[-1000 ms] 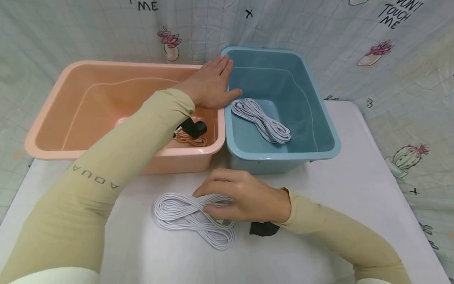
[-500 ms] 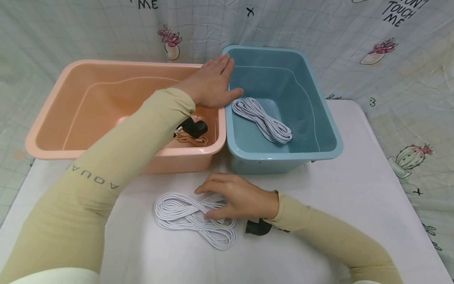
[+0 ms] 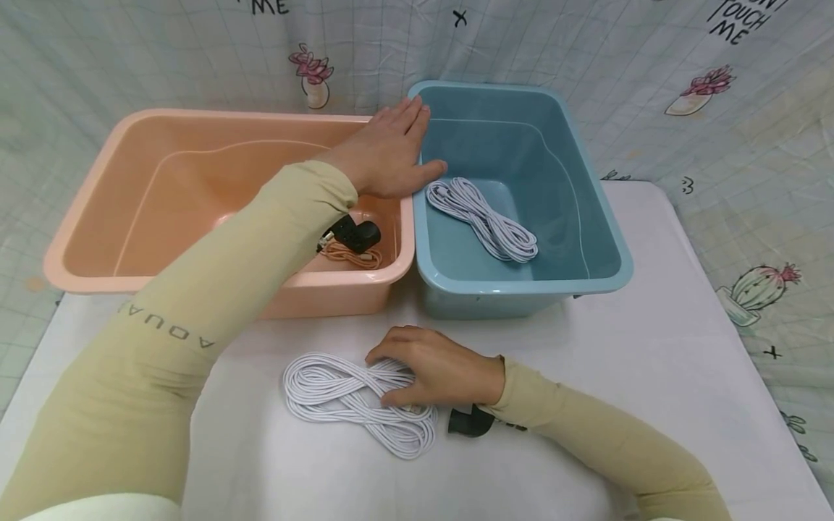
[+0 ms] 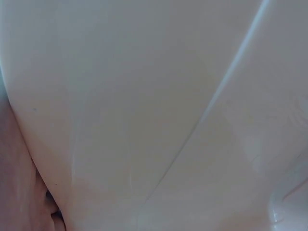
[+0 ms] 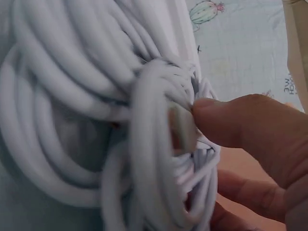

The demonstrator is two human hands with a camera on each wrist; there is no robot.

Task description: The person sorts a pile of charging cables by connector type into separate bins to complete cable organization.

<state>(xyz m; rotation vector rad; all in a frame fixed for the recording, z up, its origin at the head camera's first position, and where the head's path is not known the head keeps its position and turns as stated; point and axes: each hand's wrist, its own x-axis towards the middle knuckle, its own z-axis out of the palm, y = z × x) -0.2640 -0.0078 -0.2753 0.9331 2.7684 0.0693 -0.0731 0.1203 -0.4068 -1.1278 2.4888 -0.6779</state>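
Observation:
My right hand (image 3: 443, 369) reaches over the right end of a coiled white cable (image 3: 332, 394) on the table, thumb near me and fingers on the far side. Close up in the right wrist view, the thumb (image 5: 231, 120) presses the cable loops (image 5: 96, 72) beside a small connector (image 5: 182, 127), with other fingers behind the bundle. My left hand (image 3: 391, 152) lies with straight fingers across the adjoining rims of the peach tub (image 3: 339, 293) and the blue tub (image 3: 515, 286). The left wrist view shows mostly smooth peach plastic (image 4: 144, 96), with part of that hand at lower left.
Inside the blue tub lies another bundled white cable (image 3: 482, 221). The peach tub holds a black adapter-like piece (image 3: 358, 235) and an orange cable (image 3: 358, 255), partly behind my left sleeve (image 3: 215, 289). A black device (image 3: 470, 421) shows under the right wrist. Patterned cloth (image 3: 521, 36) hangs behind.
My right hand shifts slightly left, then down onto the right end of the white cable, and its fingers draw in on the loops. The left hand stays where it was.

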